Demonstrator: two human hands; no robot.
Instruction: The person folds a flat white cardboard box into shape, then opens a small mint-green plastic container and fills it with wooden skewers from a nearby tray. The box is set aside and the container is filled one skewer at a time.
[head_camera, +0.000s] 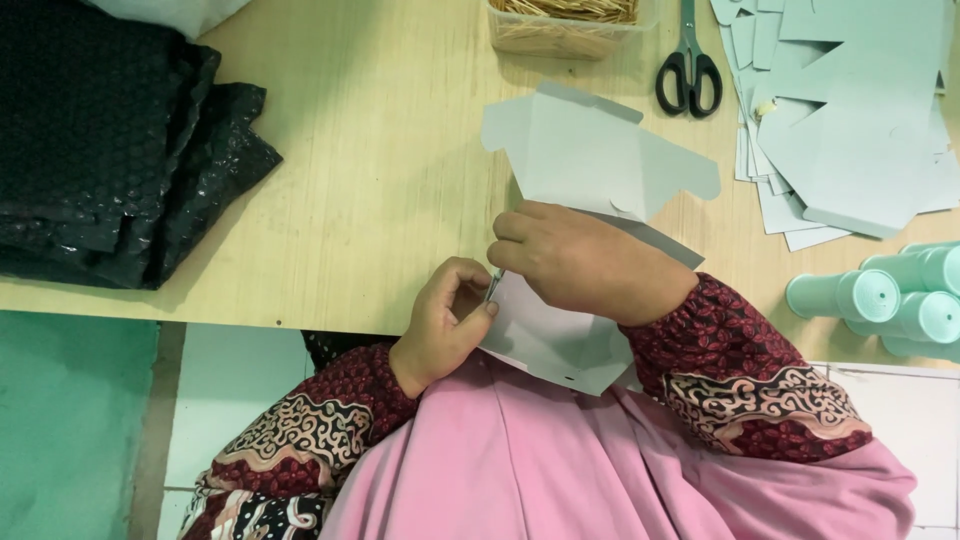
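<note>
Head view: a left hand (447, 318) and right hand (575, 262) pinch the edge of a pale die-cut carton blank (590, 165), held over the wooden surface (370, 170). Light, thin and easily creased, the card looks best gripped along its fold lines.

Both hands pinching a flat pale grey die-cut cardboard box blank (590, 165) over a light wooden table (380, 180), left hand (450, 320) at its edge, right hand (580, 260) on top, black-handled scissors (688, 70) beyond

Matt card blank (590, 160), light wood table (380, 150)
</note>
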